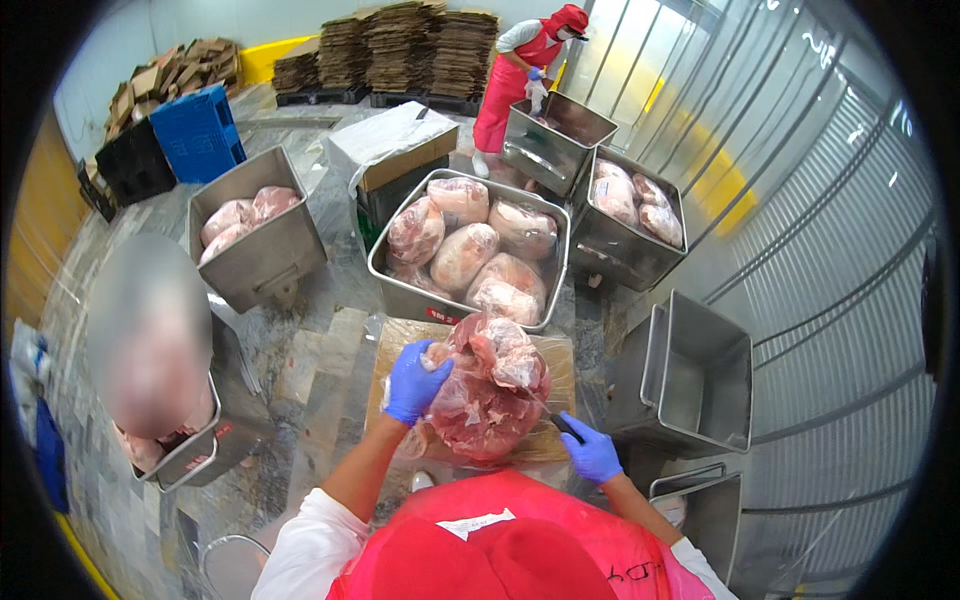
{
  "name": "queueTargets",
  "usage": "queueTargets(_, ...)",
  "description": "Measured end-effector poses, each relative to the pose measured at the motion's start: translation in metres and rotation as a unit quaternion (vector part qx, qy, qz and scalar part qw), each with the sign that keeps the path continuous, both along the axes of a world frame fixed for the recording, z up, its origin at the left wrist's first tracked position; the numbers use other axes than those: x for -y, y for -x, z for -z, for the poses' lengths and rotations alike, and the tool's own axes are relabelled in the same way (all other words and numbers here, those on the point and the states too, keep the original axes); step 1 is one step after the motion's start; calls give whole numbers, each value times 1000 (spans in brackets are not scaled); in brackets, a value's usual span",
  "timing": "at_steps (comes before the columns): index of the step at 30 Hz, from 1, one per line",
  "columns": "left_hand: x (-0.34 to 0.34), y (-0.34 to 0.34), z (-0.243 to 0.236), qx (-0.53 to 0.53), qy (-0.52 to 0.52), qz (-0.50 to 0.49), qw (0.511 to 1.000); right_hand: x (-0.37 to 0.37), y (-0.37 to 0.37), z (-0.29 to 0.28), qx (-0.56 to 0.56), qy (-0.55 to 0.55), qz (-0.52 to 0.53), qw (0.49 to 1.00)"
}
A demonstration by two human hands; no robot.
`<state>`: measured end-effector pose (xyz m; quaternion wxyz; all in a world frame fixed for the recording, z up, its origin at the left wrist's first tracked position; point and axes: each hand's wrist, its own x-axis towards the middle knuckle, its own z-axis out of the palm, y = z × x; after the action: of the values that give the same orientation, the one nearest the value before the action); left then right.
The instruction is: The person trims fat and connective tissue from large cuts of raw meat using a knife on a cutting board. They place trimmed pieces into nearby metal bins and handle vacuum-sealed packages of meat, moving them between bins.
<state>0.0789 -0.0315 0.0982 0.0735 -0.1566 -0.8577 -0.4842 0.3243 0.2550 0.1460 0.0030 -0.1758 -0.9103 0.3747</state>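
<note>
A large piece of raw meat (480, 405) with pale fat and a knobby end lies on a plastic-covered cardboard surface (562, 365). My left hand (416, 383), in a blue glove, is closed on the upper left part of the meat. In my blue-gloved right hand (592, 452) is the dark handle of a knife (568, 428). Its blade points up and left against the right side of the meat, and the tip is hard to make out. Just beyond stands a metal tub (375, 262) holding several wrapped pieces of meat (465, 255).
Metal bins with meat stand at left (265, 275), lower left (195, 465) and back right (630, 245). Another steel bin (690, 390) is to my right. A co-worker in a red apron (515, 75) leans over a bin (555, 150). Cardboard stacks (385, 50) line the back wall.
</note>
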Motion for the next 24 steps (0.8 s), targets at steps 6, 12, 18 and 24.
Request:
queueTargets(6,-83,-23,31,-104,198,73,972,-36,-31,32,-73,126,179,973)
queueTargets(12,-88,-19,22,-77,223,136,962,-56,-53,80,-147,132,222,955)
queueTargets(18,-64,68,-38,-30,-64,169,983,-62,-60,92,-149,175,254,940)
queueTargets(24,5,190,-288,115,-707,319,621,-77,-34,75,-144,212,232,938)
